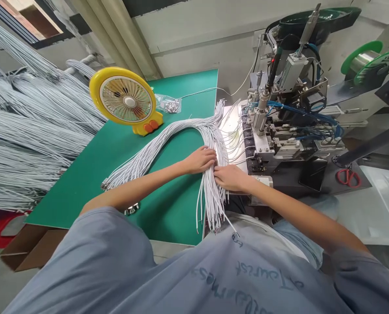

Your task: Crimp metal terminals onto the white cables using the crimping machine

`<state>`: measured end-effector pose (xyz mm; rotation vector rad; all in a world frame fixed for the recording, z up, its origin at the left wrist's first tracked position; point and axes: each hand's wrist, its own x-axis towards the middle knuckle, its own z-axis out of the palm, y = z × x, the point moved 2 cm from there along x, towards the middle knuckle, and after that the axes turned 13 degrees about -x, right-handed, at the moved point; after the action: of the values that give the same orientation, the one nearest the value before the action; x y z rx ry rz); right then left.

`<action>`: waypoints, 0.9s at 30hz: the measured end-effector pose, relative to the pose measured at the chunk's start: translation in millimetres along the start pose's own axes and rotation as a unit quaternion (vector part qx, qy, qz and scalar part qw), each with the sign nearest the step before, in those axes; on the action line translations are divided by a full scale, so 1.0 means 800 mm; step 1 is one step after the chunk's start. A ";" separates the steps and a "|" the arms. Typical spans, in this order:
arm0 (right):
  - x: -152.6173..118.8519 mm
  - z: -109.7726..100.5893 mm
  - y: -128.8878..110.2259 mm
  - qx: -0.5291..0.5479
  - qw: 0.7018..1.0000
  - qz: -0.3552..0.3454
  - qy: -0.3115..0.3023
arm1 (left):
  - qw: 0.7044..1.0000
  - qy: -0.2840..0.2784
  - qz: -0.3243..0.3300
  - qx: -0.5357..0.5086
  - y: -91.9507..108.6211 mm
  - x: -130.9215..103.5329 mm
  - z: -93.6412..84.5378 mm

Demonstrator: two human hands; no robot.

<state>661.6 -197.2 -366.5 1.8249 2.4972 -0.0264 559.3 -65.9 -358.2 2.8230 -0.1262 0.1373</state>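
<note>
Head view: a person's left hand [201, 160] has its fingers wrapped over the white wire bundle [210, 133] at the tabletop's [174, 213] three o'clock edge; the right hand's [231, 177] fingers touch its side, grip impossible to tell. Most wiring appears gathered; loose strands [241, 149] run toward the machine [261, 120] at two o'clock.

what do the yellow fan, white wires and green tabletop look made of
Yellow fan: probably plastic, going by its glossy moulded shell. White wires: likely satin plastic or silicone covering, since it looks smooth and bends; cores too small to tell. Green tabletop: an even, low-sheen sheet, perhaps rubber or vinyl.
</note>
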 end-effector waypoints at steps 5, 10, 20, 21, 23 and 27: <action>-0.019 -0.004 -0.011 0.014 1.000 -0.005 -0.001 | 0.993 -0.104 0.057 -0.028 0.009 0.006 0.009; -0.027 -0.007 -0.004 0.028 1.000 0.003 -0.012 | 0.983 -0.161 0.076 -0.054 0.035 -0.007 0.002; -0.082 -0.009 -0.037 0.098 0.993 -0.034 -0.060 | 0.975 -0.149 0.120 -0.108 0.094 -0.031 0.021; -0.090 -0.009 -0.044 0.112 0.991 -0.042 -0.066 | 0.975 -0.146 0.121 -0.113 0.099 -0.033 0.023; -0.107 -0.010 -0.053 0.156 0.984 -0.056 -0.059 | 0.973 -0.150 0.126 -0.122 0.109 -0.036 0.027; -0.129 -0.008 -0.037 0.226 0.971 0.071 0.027 | 0.968 -0.175 0.144 -0.108 0.125 -0.038 0.040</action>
<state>664.3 -304.2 -355.8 2.1838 2.5440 -0.5941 521.6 -168.4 -361.8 2.5671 -0.5928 -0.2957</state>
